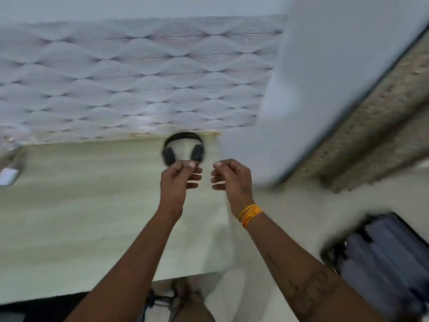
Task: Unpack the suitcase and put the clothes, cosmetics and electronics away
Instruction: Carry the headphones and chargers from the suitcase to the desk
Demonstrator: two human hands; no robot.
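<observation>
A pair of black over-ear headphones (183, 148) lies flat on the pale counter (69, 217), up against the patterned wall at the counter's far edge, so at least one of the electronics looks to have found its place. Both hands hang just in front of it: the left hand (178, 180) sits nearest the earcups, its fingers (193, 169) loosely curled, and the picture is too blurred to say whether they touch the right earcup; they seem to grasp nothing. The right hand (229, 176), with orange bands at the wrist, is also loosely curled and holding nothing. At the lower right an open suitcase (383, 256) shows dark, bluish contents, smeared by motion, which reads as clothing not yet taken out. A small pale object (9, 175) sits at the counter's left edge, unidentifiable. Judging from this, most of the unpacking remains: clothes, cosmetics, perhaps more electronics.
</observation>
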